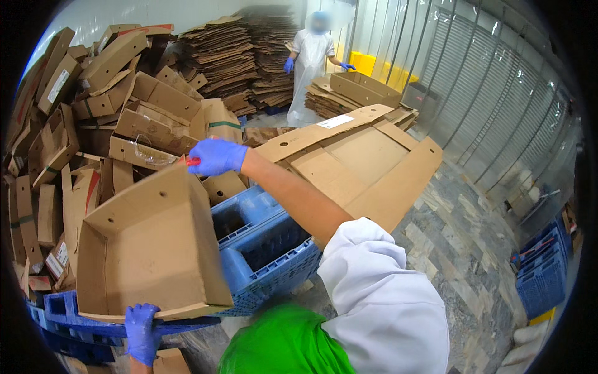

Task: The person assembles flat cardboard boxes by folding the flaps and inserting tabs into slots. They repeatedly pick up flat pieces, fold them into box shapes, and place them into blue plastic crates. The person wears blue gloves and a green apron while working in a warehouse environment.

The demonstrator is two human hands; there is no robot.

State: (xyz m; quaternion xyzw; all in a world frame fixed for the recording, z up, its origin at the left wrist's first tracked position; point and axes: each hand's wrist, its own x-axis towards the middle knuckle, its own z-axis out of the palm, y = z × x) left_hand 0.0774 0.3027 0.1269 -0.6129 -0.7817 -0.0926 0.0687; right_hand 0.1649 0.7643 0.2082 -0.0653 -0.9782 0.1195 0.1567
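Note:
An open cardboard box (152, 240) stands tilted on its side in front of me, its hollow inside facing me. My left hand (142, 330), in a blue glove, grips its lower rim with the fingers curled over the edge. Stretched across to the box's upper corner, my right hand (218, 156), also blue-gloved, is closed round a small red tool (194, 161); most of the tool is hidden in the fist. Beneath and behind the box lies a blue plastic pallet (268, 249). Right of it rests a large flattened cardboard box (367, 159).
Cardboard boxes (99, 118) lie heaped on the left. Tall stacks of flattened cardboard (218, 59) rise at the back. Another person (311, 65) in white stands by a stack topped with an open box (365, 88). A blue crate (541, 271) sits on the tiled floor (458, 249) at right.

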